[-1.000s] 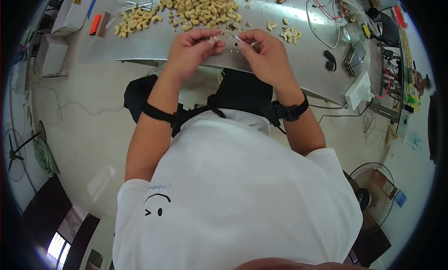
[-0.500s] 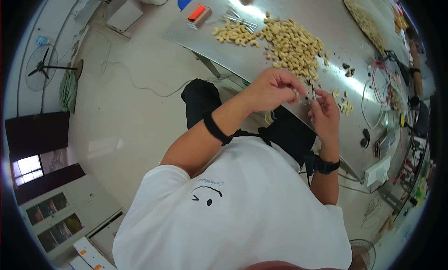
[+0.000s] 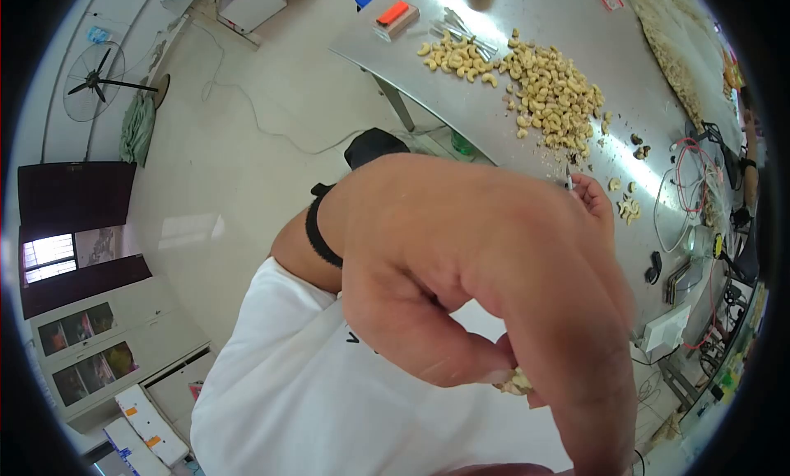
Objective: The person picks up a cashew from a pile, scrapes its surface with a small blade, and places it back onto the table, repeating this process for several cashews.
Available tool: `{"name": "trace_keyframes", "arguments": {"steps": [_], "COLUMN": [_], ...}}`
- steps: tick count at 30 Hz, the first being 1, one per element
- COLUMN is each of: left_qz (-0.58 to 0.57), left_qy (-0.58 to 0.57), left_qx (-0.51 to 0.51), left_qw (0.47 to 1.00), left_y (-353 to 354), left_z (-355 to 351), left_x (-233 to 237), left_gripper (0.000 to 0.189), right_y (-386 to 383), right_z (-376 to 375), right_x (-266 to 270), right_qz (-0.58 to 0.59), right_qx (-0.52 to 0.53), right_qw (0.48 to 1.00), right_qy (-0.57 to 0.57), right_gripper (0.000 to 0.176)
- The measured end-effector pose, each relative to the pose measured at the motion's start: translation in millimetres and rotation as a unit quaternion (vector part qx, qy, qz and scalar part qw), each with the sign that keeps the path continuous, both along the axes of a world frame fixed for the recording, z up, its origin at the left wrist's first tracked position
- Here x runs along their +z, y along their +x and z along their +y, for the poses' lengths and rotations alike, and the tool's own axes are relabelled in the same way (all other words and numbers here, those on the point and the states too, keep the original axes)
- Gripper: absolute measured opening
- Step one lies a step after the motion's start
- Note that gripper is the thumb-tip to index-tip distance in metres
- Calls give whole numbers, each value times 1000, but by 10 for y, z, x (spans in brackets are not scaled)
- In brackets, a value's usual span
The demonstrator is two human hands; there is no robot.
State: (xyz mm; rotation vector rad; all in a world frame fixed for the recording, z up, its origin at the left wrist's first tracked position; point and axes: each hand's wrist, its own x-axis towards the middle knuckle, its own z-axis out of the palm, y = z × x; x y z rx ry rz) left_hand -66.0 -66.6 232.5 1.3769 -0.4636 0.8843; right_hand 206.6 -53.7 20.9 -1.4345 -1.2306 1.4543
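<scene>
My left hand (image 3: 494, 254), close to the camera, fills the middle of the view. Its thumb and fingers pinch a pale cashew (image 3: 516, 383), partly hidden by the fingers. Behind it, at the table's edge, my right hand (image 3: 594, 198) is partly covered, with its fingers curled around a slim, pointed metal blade (image 3: 568, 178) that looks like a small knife. Just past the blade lies a large pile of cashews (image 3: 555, 93) on the metal table. A few cashew pieces (image 3: 629, 208) sit to the right of my right hand.
A smaller group of cashews (image 3: 457, 56) lies beside several metal sticks (image 3: 465, 32) and a box with an orange top (image 3: 395, 17). Dark scraps (image 3: 640, 148), red and white cables (image 3: 690, 176) and a big clear bag (image 3: 666, 48) are on the right.
My left hand has come up from the table toward the camera, holding a cashew. My right hand stays near the table edge with the blade. The view has shifted slightly.
</scene>
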Motion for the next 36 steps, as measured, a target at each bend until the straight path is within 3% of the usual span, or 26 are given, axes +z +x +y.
{"name": "trace_keyframes", "arguments": {"steps": [6,12,16,19,22,25,27,29,32,36], "left_qz": [-15,-10,29,134,210,274,278,279,376,369], "left_qy": [-34,-47,-96,-181,-257,-383,-401,-410,-279,-287], "left_qx": [-1,-15,44,137,140,199,218,237,299,291], "left_qw": [999,999,994,965,933,859,845,835,831,835], "left_y": [49,113,106,68,116,293,388,490,481,529], "left_z": [33,167,302,511,755,813,814,828,875,805], "left_x": [-154,-178,-317,-795,-1613,-2049,-2188,-2213,-2265,-2162], "left_gripper": [22,18,14,12,16,17,22,25,29,31], "right_y": [-1,39,-18,71,60,64,36,50,93,31], "right_z": [-34,14,-24,40,-34,-52,-102,-106,-93,-47], "right_x": [0,155,206,71,71,61,108,161,72,179], "right_qz": [18,2,78,55,47,15,-3,-12,-58,-82], "right_qx": [-11,47,28,29,0,-16,-27,-44,-46,-46], "right_qw": [999,998,996,998,999,999,998,997,995,989], "right_qy": [-27,-47,-27,-24,-13,35,49,60,68,114], "right_gripper": [30,30,29,30,29,28,26,24,22,21]}}
